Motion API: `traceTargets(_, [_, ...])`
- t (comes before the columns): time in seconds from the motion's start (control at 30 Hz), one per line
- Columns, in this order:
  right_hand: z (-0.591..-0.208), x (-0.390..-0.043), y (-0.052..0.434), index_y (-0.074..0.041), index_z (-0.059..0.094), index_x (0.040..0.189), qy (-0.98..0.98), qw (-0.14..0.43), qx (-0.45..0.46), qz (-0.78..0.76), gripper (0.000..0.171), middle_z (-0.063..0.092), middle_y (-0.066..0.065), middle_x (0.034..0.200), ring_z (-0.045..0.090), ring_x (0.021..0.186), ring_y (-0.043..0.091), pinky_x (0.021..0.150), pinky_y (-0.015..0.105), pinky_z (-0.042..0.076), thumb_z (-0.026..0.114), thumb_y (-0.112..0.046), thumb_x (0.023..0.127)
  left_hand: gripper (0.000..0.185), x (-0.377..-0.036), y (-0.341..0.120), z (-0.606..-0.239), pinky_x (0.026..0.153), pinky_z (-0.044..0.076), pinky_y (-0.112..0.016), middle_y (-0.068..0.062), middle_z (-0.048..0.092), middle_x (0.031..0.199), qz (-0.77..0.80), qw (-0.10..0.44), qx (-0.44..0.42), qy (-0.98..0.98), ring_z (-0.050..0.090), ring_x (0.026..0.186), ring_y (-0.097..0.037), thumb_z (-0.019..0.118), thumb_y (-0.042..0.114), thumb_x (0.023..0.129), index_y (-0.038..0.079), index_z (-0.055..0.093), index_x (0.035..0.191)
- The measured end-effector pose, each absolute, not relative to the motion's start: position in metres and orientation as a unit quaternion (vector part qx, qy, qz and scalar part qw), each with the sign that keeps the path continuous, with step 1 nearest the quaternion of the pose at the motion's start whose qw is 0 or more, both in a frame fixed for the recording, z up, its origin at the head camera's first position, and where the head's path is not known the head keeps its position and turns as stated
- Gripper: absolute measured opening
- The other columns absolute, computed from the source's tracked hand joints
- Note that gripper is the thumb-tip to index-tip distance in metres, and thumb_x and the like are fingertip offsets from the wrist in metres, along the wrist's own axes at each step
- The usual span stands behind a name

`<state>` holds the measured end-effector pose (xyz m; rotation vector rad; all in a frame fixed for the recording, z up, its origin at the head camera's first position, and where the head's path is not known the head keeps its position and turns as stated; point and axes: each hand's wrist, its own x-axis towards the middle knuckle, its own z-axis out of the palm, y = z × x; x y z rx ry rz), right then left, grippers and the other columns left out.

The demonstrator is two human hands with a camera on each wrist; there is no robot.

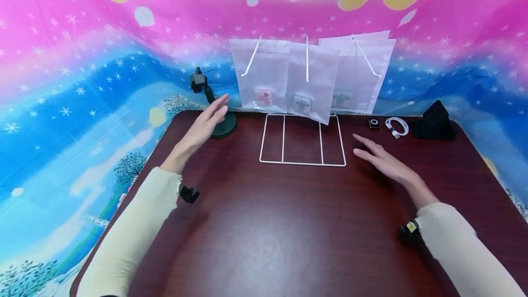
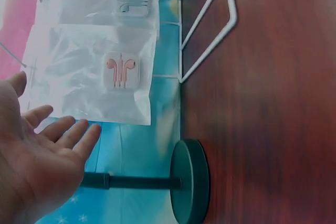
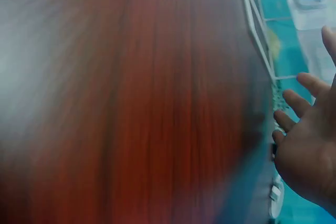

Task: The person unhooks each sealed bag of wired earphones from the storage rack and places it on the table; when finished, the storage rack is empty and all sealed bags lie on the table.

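Grip-wise you've got nothing: from the head view your left hand (image 1: pixel 206 123) is released, fingers straight, up by the dark round-based stand (image 1: pixel 222 127), and your right hand (image 1: pixel 381 159) hovers flat over the surface (image 1: pixel 264 223), just right of the white wire rack (image 1: pixel 303 140). Left wrist view: open palm (image 2: pixel 37 166) near the stand's base (image 2: pixel 189 182), with the pink earphone bag (image 2: pixel 105 72) just beyond. Right wrist view's blurry; fingers (image 3: pixel 310 140) spread beside the rack (image 3: pixel 257 35).
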<state>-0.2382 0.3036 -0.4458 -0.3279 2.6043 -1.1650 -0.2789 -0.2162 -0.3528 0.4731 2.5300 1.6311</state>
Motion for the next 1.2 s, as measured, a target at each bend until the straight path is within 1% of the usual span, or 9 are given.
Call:
traceTargets(0.07, [-0.45,-0.247,0.295,-0.024,0.019,0.168,0.905,0.13,-0.117,-0.388,0.076,0.012,0.018,0.173,0.003,0.156,0.047,0.116,0.076,0.01,0.053,-0.052,0.106,0.06,-0.288,-0.208,-0.351,0.125,0.025,-0.044,0.003,0.024,0.172,0.551,0.054,0.152,0.819,0.029,0.155,-0.023,0.04,0.048,0.111,0.032,0.022,0.166])
traceTargets(0.13, [-0.454,-0.254,0.288,-0.023,0.021,0.168,0.908,0.124,-0.125,-0.38,0.079,0.014,0.017,0.172,0.005,0.156,0.047,0.116,0.076,0.01,0.057,-0.052,0.104,0.061,-0.297,-0.2,-0.348,0.126,0.024,-0.041,0.002,0.022,0.172,0.561,0.051,0.147,0.813,0.027,0.156,-0.021,0.04,0.047,0.111,0.032,0.02,0.167])
traceTargets(0.27, [-0.46,-0.264,0.28,-0.022,0.024,0.167,0.914,0.119,-0.141,-0.362,0.085,0.014,0.017,0.173,0.005,0.156,0.047,0.116,0.077,0.006,0.066,-0.052,0.099,0.066,-0.312,-0.186,-0.342,0.126,0.023,-0.041,0.0,0.021,0.173,0.555,0.017,0.129,0.821,0.025,0.157,-0.017,0.044,0.05,0.11,0.029,0.019,0.168])
traceTargets(0.4, [-0.463,-0.266,0.279,-0.022,0.026,0.166,0.918,0.125,-0.136,-0.352,0.089,0.01,0.021,0.172,0.003,0.157,0.047,0.115,0.078,0.005,0.07,-0.052,0.095,0.069,-0.325,-0.174,-0.339,0.125,0.025,-0.042,0.005,0.022,0.172,0.55,-0.022,0.093,0.83,0.026,0.156,-0.013,0.048,0.05,0.108,0.03,0.018,0.168])
traceTargets(0.6, [-0.468,-0.263,0.277,-0.011,0.038,0.161,0.924,0.108,-0.167,-0.327,0.083,0.018,0.017,0.172,0.0,0.158,0.043,0.117,0.073,0.002,0.074,-0.045,0.094,0.067,-0.343,-0.163,-0.333,0.124,0.029,-0.04,0.013,0.021,0.171,0.556,-0.057,0.049,0.828,0.025,0.155,-0.01,0.049,0.043,0.109,0.036,0.016,0.167])
traceTargets(0.8, [-0.469,-0.262,0.272,-0.008,0.04,0.159,0.925,0.092,-0.179,-0.322,0.078,0.02,0.017,0.171,0.001,0.158,0.043,0.117,0.071,0.003,0.075,-0.035,0.095,0.066,-0.358,-0.158,-0.316,0.123,0.031,-0.037,0.012,0.02,0.171,0.57,-0.083,0.038,0.817,0.026,0.155,-0.009,0.048,0.038,0.111,0.04,0.014,0.166])
traceTargets(0.87, [-0.469,-0.262,0.271,-0.008,0.04,0.159,0.925,0.092,-0.178,-0.323,0.078,0.02,0.017,0.171,0.001,0.158,0.042,0.118,0.071,0.003,0.075,-0.035,0.096,0.064,-0.364,-0.156,-0.312,0.122,0.032,-0.036,0.011,0.023,0.171,0.577,-0.094,0.029,0.811,0.028,0.154,-0.009,0.048,0.037,0.111,0.042,0.015,0.165])
traceTargets(1.07, [-0.471,-0.262,0.272,-0.006,0.041,0.159,0.925,0.093,-0.172,-0.326,0.077,0.022,0.018,0.171,0.002,0.158,0.042,0.118,0.071,0.003,0.076,-0.033,0.095,0.057,-0.376,-0.148,-0.301,0.118,0.037,-0.03,0.009,0.039,0.163,0.591,-0.136,0.008,0.795,0.038,0.147,-0.007,0.05,0.033,0.11,0.044,0.028,0.162])
traceTargets(1.2, [-0.473,-0.263,0.273,-0.009,0.041,0.16,0.928,0.094,-0.16,-0.324,0.077,0.021,0.016,0.171,0.001,0.159,0.041,0.119,0.071,0.002,0.076,-0.032,0.095,0.051,-0.38,-0.141,-0.291,0.112,0.042,-0.028,0.004,0.053,0.151,0.606,-0.153,-0.022,0.781,0.047,0.139,-0.009,0.052,0.031,0.109,0.042,0.04,0.158])
